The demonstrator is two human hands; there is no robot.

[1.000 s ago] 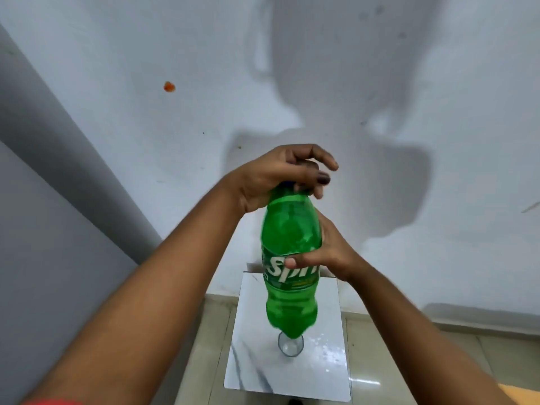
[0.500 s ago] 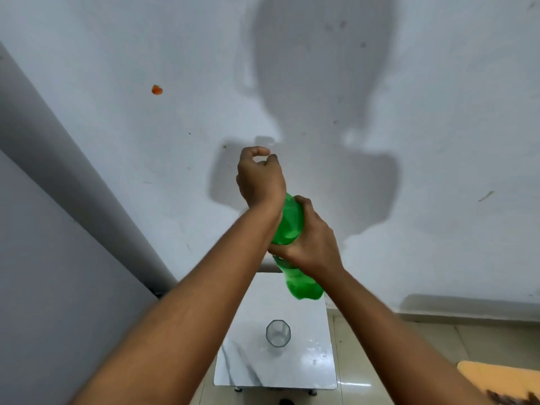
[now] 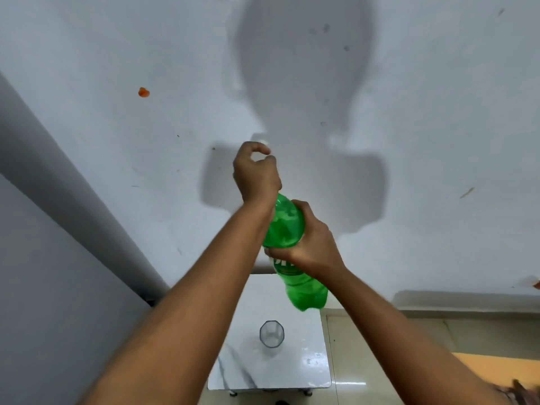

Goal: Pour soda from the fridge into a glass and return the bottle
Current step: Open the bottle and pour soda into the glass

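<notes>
Green bottle (image 3: 287,229) is leaning away from you; your right hand (image 3: 311,244) is gripping its middle, your left hand (image 3: 255,176) is clenching over its hidden cap end.

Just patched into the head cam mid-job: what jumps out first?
The green soda bottle dominates the centre, held up in front of the wall, the right hand gripping its middle and the left hand curled at its top. Below it, an empty glass stands on a small white marble-look table.
</notes>
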